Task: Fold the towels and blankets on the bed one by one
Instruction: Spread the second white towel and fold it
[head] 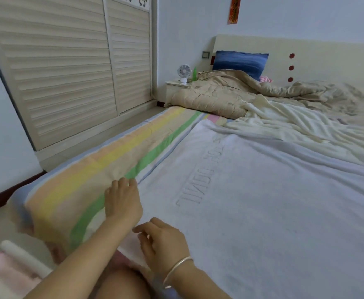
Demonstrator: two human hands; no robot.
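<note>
A large white towel (273, 201) with raised lettering lies spread flat over the striped bed sheet (103, 169). My left hand (122, 201) lies at the towel's left edge, fingers straight, on the sheet's green stripe. My right hand (163, 242) hovers over the towel's near left corner with fingers loosely curled, holding nothing. A cream blanket (306, 130) lies rumpled beyond the towel. Behind it a tan quilt (224, 93) is bunched up near the headboard.
A blue pillow (240, 62) leans on the headboard (327, 59). A nightstand (176, 88) carries a small white fan (184, 73) and a green bottle (194, 74). Louvred wardrobe doors (68, 67) stand left of a narrow floor strip. Pink cloth (2, 270) lies bottom left.
</note>
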